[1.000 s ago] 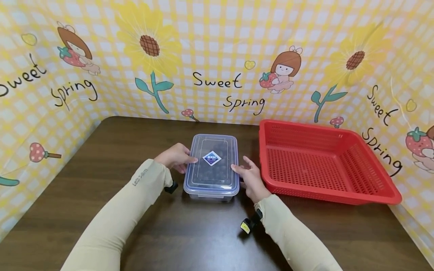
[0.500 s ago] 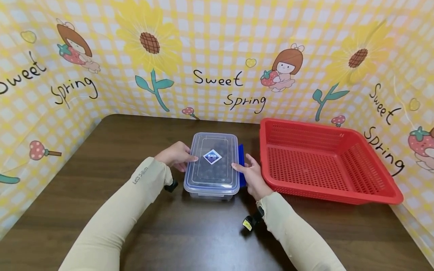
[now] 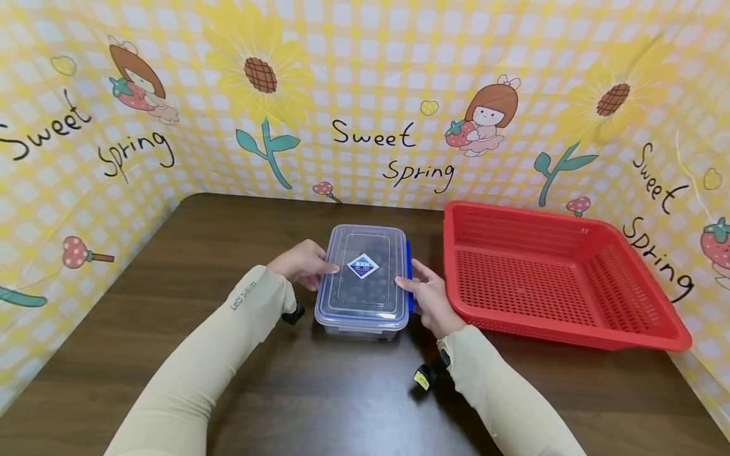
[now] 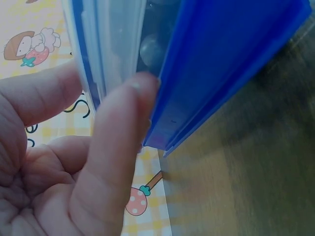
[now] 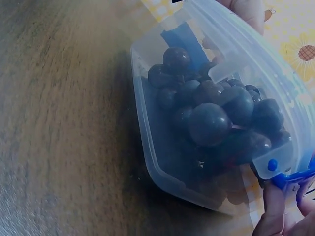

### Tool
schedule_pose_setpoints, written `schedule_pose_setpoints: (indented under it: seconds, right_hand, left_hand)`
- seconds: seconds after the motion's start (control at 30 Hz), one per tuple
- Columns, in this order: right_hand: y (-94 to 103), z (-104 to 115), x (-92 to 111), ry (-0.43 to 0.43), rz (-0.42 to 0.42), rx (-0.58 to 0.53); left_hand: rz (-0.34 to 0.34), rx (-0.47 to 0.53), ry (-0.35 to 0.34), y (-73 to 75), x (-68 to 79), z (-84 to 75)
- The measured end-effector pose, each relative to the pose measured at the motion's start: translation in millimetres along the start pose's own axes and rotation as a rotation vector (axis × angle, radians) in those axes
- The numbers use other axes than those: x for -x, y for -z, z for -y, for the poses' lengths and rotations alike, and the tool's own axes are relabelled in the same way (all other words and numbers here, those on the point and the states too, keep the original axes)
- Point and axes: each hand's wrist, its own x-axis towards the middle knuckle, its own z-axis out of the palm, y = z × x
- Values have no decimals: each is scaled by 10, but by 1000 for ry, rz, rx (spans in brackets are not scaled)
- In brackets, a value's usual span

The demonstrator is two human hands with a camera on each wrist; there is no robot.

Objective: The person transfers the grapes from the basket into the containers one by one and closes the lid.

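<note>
A clear plastic food container (image 3: 365, 304) with a blue-edged lid stands on the table between my hands. Dark, round, grape-like fruits (image 5: 209, 123) show through its wall in the right wrist view. My left hand (image 3: 300, 261) holds its left side, thumb on the lid's edge and a fingertip on the side wall. A blue latch flap (image 4: 216, 64) stands out from that side in the left wrist view. Across from it, my right hand (image 3: 431, 297) pinches the right side, thumb on the lid and fingers at the blue right latch (image 3: 409, 272), partly hidden.
A red perforated plastic basket (image 3: 525, 291) stands on the dark wooden table (image 3: 319, 392), just right of my right hand. A yellow checked cloth (image 3: 365, 95) with printed figures hangs behind the table and along both sides.
The blue right latch was out of sight, then stuck out wide beside the lid; now it shows as a narrower strip against the edge. My left hand keeps its hold on the container.
</note>
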Motion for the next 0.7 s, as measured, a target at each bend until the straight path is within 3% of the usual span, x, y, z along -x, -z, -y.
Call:
schedule_pose_setpoints:
  seconds: [0.7]
  right_hand:
    - [-37, 20, -3, 72, -26, 62]
  left_hand:
    - [1, -9, 27, -6, -23, -21]
